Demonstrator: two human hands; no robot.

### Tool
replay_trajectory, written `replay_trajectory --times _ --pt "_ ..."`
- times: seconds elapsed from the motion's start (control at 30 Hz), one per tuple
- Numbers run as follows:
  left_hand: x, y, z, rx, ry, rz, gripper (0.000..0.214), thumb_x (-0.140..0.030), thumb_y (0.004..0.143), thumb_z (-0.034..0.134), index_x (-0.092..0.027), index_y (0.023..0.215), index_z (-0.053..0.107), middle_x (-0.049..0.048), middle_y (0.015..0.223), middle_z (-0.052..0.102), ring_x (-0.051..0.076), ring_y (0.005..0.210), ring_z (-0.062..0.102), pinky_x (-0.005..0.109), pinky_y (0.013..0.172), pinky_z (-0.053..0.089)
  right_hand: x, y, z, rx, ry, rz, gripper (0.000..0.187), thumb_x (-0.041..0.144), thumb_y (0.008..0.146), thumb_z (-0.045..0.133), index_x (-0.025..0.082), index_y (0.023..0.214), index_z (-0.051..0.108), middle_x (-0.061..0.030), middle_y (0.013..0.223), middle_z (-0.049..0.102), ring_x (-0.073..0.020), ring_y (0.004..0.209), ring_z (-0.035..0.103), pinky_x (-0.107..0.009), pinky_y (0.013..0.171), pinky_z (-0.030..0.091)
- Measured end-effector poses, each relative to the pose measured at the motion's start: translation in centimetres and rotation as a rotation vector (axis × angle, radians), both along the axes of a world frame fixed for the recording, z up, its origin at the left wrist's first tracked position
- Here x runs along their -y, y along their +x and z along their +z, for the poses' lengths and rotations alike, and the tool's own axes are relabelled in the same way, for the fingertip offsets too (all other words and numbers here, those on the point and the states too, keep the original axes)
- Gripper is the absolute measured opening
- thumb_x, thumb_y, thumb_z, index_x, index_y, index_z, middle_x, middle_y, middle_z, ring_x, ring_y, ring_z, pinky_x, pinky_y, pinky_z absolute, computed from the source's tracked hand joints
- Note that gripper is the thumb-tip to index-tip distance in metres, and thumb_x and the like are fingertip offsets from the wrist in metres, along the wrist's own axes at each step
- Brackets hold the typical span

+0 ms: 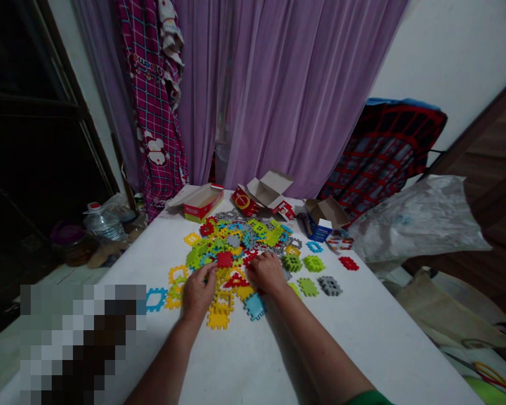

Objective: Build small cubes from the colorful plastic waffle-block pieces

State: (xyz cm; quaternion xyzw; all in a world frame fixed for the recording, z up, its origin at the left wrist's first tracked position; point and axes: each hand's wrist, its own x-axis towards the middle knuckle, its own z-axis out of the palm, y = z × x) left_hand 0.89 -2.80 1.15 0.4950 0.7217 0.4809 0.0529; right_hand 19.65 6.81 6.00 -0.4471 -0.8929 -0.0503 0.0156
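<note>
Left hand [199, 289] palm down at near edge of tile pile [236, 239], fingers curled onto tiles, grip cannot be told | right hand [267, 271] near it, fingers bent on pile, hold unclear | red triangle tile [236, 279] between both hands | white table [362, 337] | open cartons [270, 194] behind pile

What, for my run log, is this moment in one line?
left hand: fingertips on pile edge | right hand: flat on pile | red triangle piece: between hands | open boxes: behind pile
</note>
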Motion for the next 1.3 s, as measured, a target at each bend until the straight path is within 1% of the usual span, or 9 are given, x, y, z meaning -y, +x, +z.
replay_trajectory --times 0.17,0.27,0.43,0.6,0.73,0.83,0.9,1.03,1.3 --pt "0.1 0.0 0.1 0.010 -0.003 -0.008 0.026 -0.033 0.087 0.049 -0.027 0.098 0.072 0.0007 0.100 0.078 0.018 0.095 0.072 0.030 0.085 0.055 0.2 0.6 0.4 -0.077 0.016 -0.012 0.030 0.030 0.096 0.045 0.018 0.093 0.073 -0.0105 0.099 0.073 -0.0227 0.100 0.057 -0.034 0.085 0.034" --pt "0.1 0.0 0.1 0.007 -0.002 -0.012 0.026 -0.033 0.087 0.049 -0.028 0.097 0.072 0.0003 0.099 0.078 0.018 0.095 0.072 0.029 0.085 0.055 0.3 1.9 0.5 -0.253 0.010 -0.160 0.033 0.030 0.097 0.043 0.019 0.089 0.073 -0.0078 0.096 0.073 -0.0203 0.096 0.060 -0.029 0.079 0.036" --pt "0.0 0.0 0.0 -0.012 0.014 -0.008 0.024 -0.032 0.086 0.051 -0.028 0.096 0.072 -0.0001 0.096 0.078 0.017 0.091 0.072 0.027 0.083 0.055 0.6 4.4 0.3 -0.445 -0.188 -0.444 0.044 0.032 0.099 0.033 0.020 0.082 0.072 -0.0042 0.082 0.072 -0.0151 0.076 0.062 -0.024 0.061 0.033" --pt "-0.1 -0.1 0.1 -0.022 0.013 0.003 0.023 -0.030 0.085 0.052 -0.029 0.095 0.073 -0.0019 0.093 0.078 0.016 0.089 0.072 0.025 0.081 0.055 1.7 6.5 -0.2 -0.389 -0.101 -0.553 0.038 0.034 0.097 0.037 0.023 0.100 0.074 -0.0071 0.101 0.072 -0.0190 0.095 0.063 -0.025 0.068 0.038" --pt "0.0 -0.1 0.3 -0.015 0.006 0.005 0.023 -0.031 0.085 0.052 -0.029 0.094 0.073 -0.0014 0.093 0.078 0.017 0.089 0.072 0.026 0.082 0.055 3.0 7.2 -0.7 -0.421 -0.079 -0.582 0.033 0.032 0.095 0.042 0.025 0.104 0.073 -0.0055 0.105 0.073 -0.0203 0.100 0.063 -0.027 0.075 0.041" --pt "0.0 0.0 0.4 -0.003 -0.001 0.000 0.023 -0.032 0.085 0.052 -0.029 0.095 0.073 -0.0015 0.094 0.078 0.017 0.091 0.072 0.027 0.083 0.056 3.7 6.6 -0.8 -0.408 -0.079 -0.572 0.030 0.038 0.094 0.046 0.024 0.101 0.072 -0.0060 0.102 0.073 -0.0213 0.099 0.063 -0.028 0.075 0.042" --pt "0.1 0.0 0.4 0.006 -0.005 -0.006 0.024 -0.032 0.085 0.052 -0.029 0.096 0.073 -0.0017 0.095 0.078 0.017 0.092 0.072 0.027 0.084 0.055 3.8 5.7 -0.8 -0.370 -0.073 -0.558 0.033 0.044 0.093 0.050 0.022 0.108 0.069 -0.0083 0.104 0.071 -0.0225 0.101 0.062 -0.028 0.077 0.042" --pt "0.1 -0.1 0.3 0.007 -0.008 -0.007 0.024 -0.034 0.086 0.051 -0.028 0.096 0.073 -0.0009 0.097 0.078 0.017 0.093 0.072 0.028 0.084 0.055 3.2 4.1 -0.6 -0.294 -0.048 -0.502 0.051 0.051 0.089 0.056 0.019 0.128 0.059 -0.0131 0.118 0.065 -0.0252 0.108 0.058 -0.031 0.082 0.042" --pt "0.1 -0.2 0.3 -0.011 -0.017 0.004 0.024 -0.033 0.086 0.052 -0.028 0.095 0.073 -0.0005 0.096 0.078 0.018 0.092 0.072 0.028 0.083 0.055 1.4 4.5 -0.8 -0.273 -0.121 -0.392 0.039 0.039 0.088 0.059 0.020 0.122 0.062 -0.0094 0.116 0.068 -0.0237 0.109 0.058 -0.030 0.088 0.042"
